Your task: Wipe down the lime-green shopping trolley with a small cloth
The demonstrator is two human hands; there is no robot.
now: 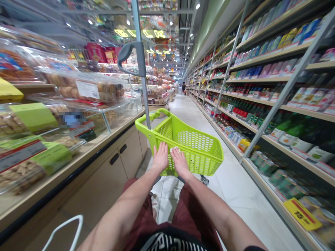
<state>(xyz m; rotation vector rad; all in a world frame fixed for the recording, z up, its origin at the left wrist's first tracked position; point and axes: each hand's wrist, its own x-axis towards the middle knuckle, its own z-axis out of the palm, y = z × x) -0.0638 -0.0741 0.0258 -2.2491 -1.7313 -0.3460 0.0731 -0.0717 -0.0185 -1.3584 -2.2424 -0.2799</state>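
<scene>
A yellow price tag (302, 214) on the edge of a low shelf (274, 200) showed a bold 15, with smaller print beside it that was too small to read. Overhead, a glowing yellow sign (139, 33) had looping letters that could not be made out. A white label (87, 89) on a plastic pastry box (111, 91) and a grey label (21, 156) on a lower box (22, 176) carried only blurred print

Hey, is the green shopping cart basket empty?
Looks nearly empty: the lime-green basket shows bare mesh inside, except a small white item under the right hand, which I can't identify.
</scene>
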